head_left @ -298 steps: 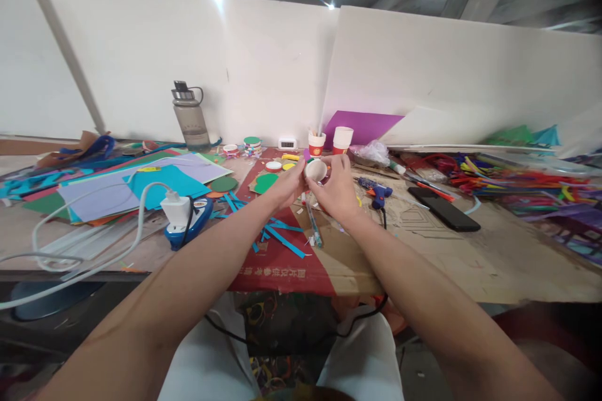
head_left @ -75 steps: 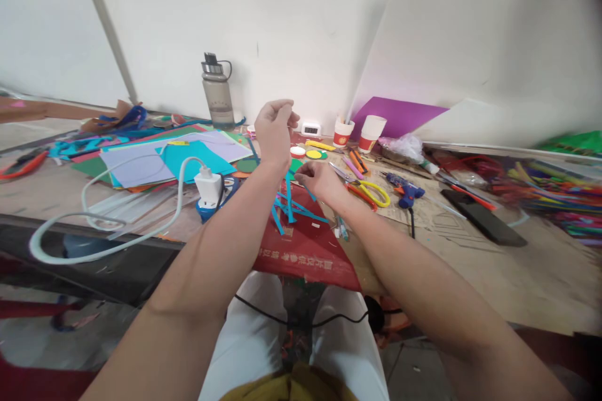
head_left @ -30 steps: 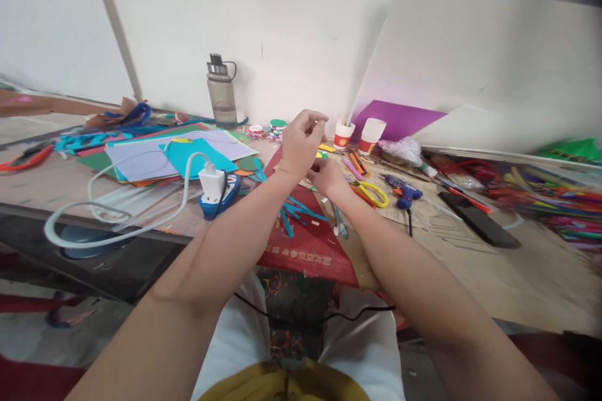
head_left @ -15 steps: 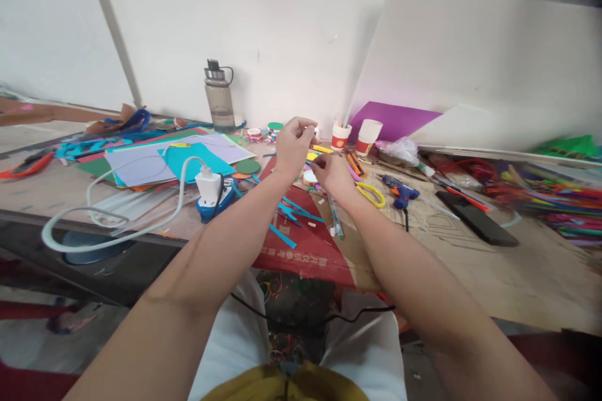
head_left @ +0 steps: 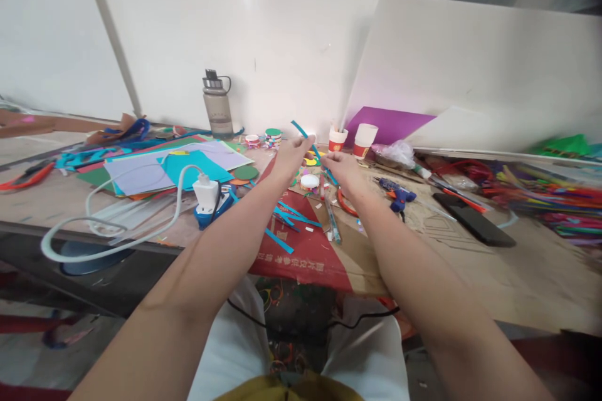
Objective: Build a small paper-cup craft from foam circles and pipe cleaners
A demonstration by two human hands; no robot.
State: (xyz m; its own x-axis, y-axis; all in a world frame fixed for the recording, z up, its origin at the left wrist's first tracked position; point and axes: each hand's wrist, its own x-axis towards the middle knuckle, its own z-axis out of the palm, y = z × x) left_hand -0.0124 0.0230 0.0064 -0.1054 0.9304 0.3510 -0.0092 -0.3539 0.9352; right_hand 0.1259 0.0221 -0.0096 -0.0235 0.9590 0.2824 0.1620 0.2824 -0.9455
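Blue paper strip (head_left: 305,136), thin and limp, arcs between your two hands just in front of the red-and-white paper cups (head_left: 350,140). Your left hand (head_left: 289,156) pinches its upper stretch; your right hand (head_left: 345,169) nips the lower end. Light and easily creased, it likely wants a fingertip hold near both ends. More blue strips (head_left: 286,216) lie nearer you than the cups, on red cardboard (head_left: 301,250).

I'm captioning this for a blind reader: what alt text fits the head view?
Two bare hands, left hand and right hand, hold a thin blue paper strip between them above a cluttered craft table. Around them lie coloured paper sheets, a glue gun, a water bottle and two paper cups.
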